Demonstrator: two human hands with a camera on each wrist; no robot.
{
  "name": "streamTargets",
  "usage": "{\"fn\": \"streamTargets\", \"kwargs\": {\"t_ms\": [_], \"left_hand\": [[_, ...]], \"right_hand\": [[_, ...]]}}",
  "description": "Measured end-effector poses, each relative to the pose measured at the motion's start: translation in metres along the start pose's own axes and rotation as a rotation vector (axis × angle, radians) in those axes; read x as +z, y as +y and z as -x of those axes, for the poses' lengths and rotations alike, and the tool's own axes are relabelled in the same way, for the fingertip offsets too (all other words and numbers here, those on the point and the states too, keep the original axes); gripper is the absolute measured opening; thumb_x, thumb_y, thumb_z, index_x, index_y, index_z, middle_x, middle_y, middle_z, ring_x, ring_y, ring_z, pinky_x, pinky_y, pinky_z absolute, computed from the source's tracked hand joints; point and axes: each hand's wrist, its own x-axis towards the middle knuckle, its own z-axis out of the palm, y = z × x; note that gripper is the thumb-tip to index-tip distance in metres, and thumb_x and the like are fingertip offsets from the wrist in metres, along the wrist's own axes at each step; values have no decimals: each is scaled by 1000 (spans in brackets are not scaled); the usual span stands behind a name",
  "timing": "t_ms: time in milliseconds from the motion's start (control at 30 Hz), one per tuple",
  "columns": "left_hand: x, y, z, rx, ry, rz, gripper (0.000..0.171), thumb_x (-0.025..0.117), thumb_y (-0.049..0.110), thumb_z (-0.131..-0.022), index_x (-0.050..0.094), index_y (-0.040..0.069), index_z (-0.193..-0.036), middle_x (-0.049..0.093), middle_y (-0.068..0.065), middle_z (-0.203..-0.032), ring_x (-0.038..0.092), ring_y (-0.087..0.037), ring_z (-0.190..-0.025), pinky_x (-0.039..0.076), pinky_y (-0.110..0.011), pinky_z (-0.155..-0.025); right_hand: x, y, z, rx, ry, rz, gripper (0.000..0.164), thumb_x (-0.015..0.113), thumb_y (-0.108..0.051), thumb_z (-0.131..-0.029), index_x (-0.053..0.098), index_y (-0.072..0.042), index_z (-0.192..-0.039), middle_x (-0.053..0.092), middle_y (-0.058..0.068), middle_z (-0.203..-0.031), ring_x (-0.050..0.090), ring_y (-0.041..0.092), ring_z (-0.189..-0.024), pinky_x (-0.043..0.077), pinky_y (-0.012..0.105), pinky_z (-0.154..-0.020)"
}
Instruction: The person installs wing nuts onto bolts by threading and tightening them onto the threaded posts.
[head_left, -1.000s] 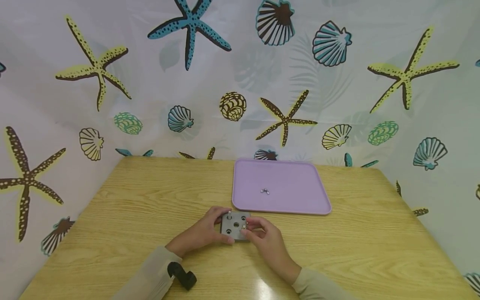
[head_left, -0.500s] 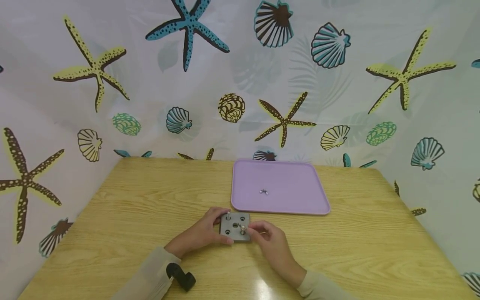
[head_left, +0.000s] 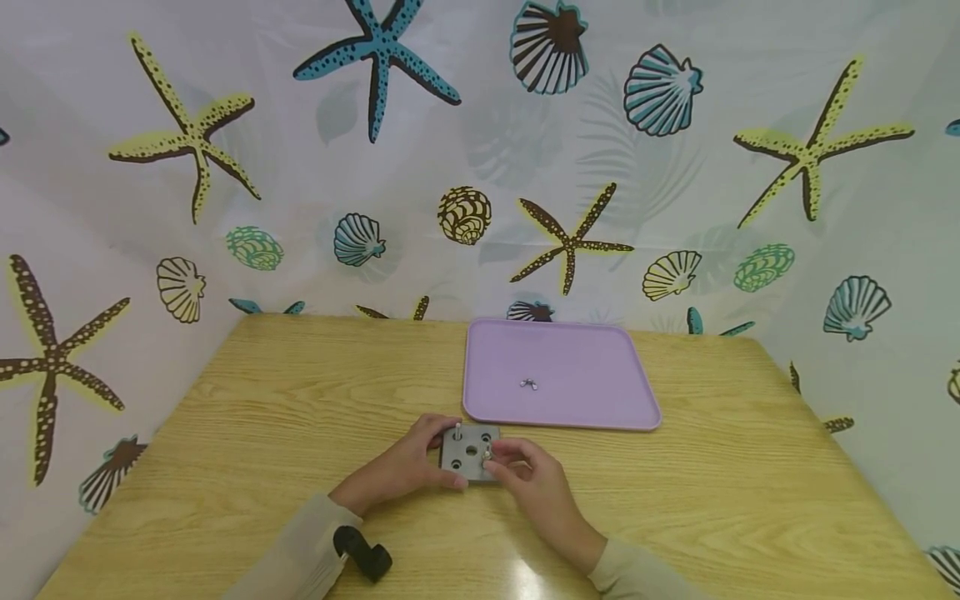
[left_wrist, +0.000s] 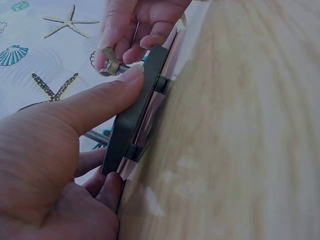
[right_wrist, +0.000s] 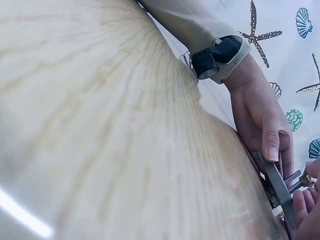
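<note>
A square grey metal plate with several round holes sits at the table's near middle. My left hand grips its left side, thumb over the near edge and fingers at the far corner. A bare threaded bolt stands up at the plate's far left. Another bolt rises at the near right, carrying a brass-toned wing nut. My right hand pinches that wing nut between thumb and fingertips. In the left wrist view, dark bolt heads show beneath the plate.
Behind the plate lies a lilac tray, with a small silver wing nut on it. The wooden table meets a patterned cloth at the back and sides. A black camera mount sits on the left sleeve.
The right fingers draw back a little from the near-right bolt, then close round its wing nut again. The left hand and the plate stay in place.
</note>
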Motion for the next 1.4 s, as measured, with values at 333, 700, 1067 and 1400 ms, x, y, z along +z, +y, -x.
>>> {"fn": "streamTargets", "kwargs": {"t_ms": [333,700,1067,1400], "left_hand": [[0,-1,0,-3,2,-18,91,81,43,-67,34,18,-142,32,-1,-133,35,-21,-126,30,-37,-106],[0,-2,-1,7,-4,-4,92,81,43,-67,34,17,-142,32,0,-133,34,-20,-127,29,-34,-106],[0,1,1,-15,-2,-24,92,81,45,-67,34,19,-142,31,-1,-136,34,-22,-128,30,-34,-106],[0,2,1,-14,-4,-23,91,80,45,-67,34,19,-142,32,0,-134,35,-20,-127,30,-34,-105]], "right_hand": [[2,2,-1,-5,-11,-6,38,72,-19,-82,61,-2,-114,60,8,-101,61,24,-90,53,27,-74],[-5,8,2,-56,2,4,21,66,-13,-87,65,-4,-105,64,6,-103,62,20,-92,52,27,-78],[-5,7,3,-34,12,44,14,70,-14,-83,68,-10,-97,66,1,-96,63,17,-87,53,27,-76],[2,-17,5,-51,12,8,29,69,-3,-82,61,6,-108,63,14,-101,61,28,-89,52,30,-79]]}}
